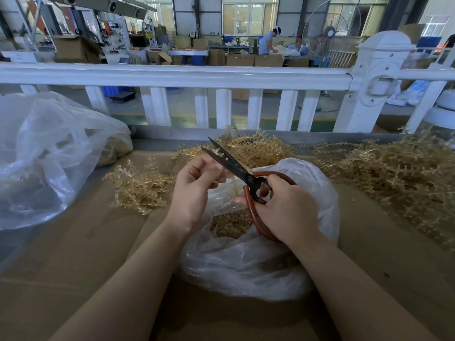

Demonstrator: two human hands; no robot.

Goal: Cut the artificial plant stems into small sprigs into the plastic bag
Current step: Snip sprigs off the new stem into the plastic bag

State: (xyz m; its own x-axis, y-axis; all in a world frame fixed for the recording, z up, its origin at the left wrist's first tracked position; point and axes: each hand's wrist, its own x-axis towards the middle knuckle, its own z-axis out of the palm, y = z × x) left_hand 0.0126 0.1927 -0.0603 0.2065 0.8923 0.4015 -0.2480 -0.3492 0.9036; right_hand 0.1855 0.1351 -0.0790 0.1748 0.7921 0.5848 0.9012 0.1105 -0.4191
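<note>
Plastic bag (246,262) nearest; scissors (230,163) point up-left.

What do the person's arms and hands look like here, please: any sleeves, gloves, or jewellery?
Both forearms are bare right to the bottom of the frame, with no sleeve showing. The left hand and the right hand are ungloved. No watch, bracelet, or ring is visible on either wrist or on the fingers that show.

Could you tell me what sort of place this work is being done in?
Most likely a factory or workshop floor: cardboard boxes stacked behind the white railing, a large standing fan, and heaps of artificial plant stems on the bench.
</note>
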